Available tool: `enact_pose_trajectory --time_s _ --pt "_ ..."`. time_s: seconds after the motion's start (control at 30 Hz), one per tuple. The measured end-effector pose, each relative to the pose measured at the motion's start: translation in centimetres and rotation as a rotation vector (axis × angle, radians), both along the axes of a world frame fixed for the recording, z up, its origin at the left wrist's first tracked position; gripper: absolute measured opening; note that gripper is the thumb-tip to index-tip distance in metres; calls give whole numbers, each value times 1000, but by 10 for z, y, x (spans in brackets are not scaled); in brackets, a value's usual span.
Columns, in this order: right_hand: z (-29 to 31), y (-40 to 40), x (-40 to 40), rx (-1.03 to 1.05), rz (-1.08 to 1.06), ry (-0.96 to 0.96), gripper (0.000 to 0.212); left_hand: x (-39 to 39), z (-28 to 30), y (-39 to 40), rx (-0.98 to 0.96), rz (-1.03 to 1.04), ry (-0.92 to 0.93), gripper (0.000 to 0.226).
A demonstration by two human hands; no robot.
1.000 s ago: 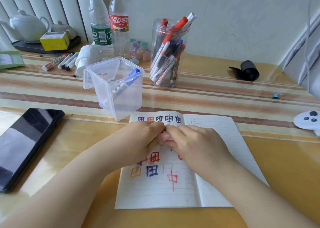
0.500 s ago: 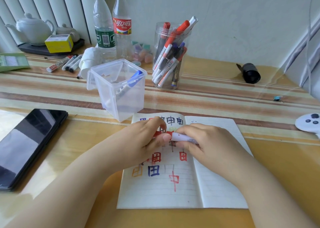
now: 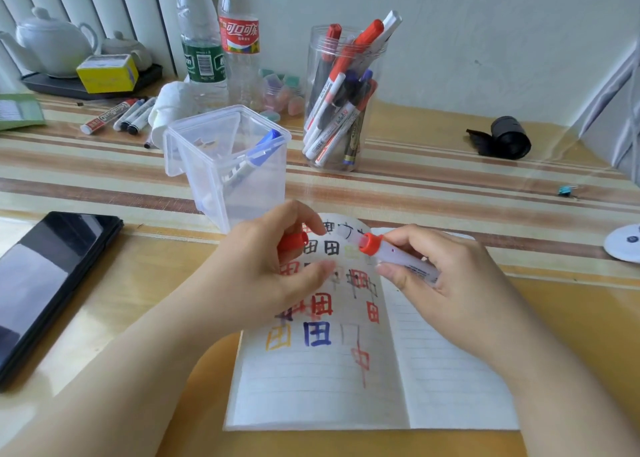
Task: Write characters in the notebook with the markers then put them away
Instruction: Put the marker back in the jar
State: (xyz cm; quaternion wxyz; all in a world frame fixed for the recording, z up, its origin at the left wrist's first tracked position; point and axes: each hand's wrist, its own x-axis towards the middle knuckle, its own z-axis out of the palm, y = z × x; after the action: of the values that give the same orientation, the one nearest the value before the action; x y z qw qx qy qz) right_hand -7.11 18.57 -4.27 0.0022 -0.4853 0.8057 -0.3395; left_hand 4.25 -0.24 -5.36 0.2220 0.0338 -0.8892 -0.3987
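Note:
An open lined notebook (image 3: 322,387) lies on the table before me, its left page covered in red, blue, black and yellow characters. Above that page my right hand (image 3: 446,283) holds a white marker (image 3: 398,257) with a red collar, its tip pointing left. My left hand (image 3: 263,276) pinches the marker's red cap (image 3: 294,242), which is off and a short gap away from the tip. A clear square tub (image 3: 228,165) just beyond the notebook holds a blue marker (image 3: 258,155). A clear round jar (image 3: 341,99) behind holds several markers.
A black phone (image 3: 45,283) lies at the left. Further back are loose markers (image 3: 119,115), two bottles (image 3: 218,40), a white teapot (image 3: 55,42) on a tray, a yellow box (image 3: 107,72) and erasers. A black roll (image 3: 509,137) sits at the right, a white object (image 3: 625,243) at the right edge.
My hands were together over the notebook; now they have drawn apart, the red cap coming off in my left hand and the marker body staying in my right.

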Motion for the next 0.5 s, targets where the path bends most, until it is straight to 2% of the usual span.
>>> enact_pose_trajectory --time_s 0.13,0.27,0.4,0.5 --pt "-1 -2 4 -8 43 -40 13 -1 2 4 203 -92 20 34" --pt "-4 -4 5 -35 66 -28 16 -1 4 6 243 -92 83 24" --pt "-5 -5 7 -73 100 41 33 1 5 7 289 -108 138 17" --pt "-5 -7 7 -114 95 64 34 2 6 7 285 -133 146 16"
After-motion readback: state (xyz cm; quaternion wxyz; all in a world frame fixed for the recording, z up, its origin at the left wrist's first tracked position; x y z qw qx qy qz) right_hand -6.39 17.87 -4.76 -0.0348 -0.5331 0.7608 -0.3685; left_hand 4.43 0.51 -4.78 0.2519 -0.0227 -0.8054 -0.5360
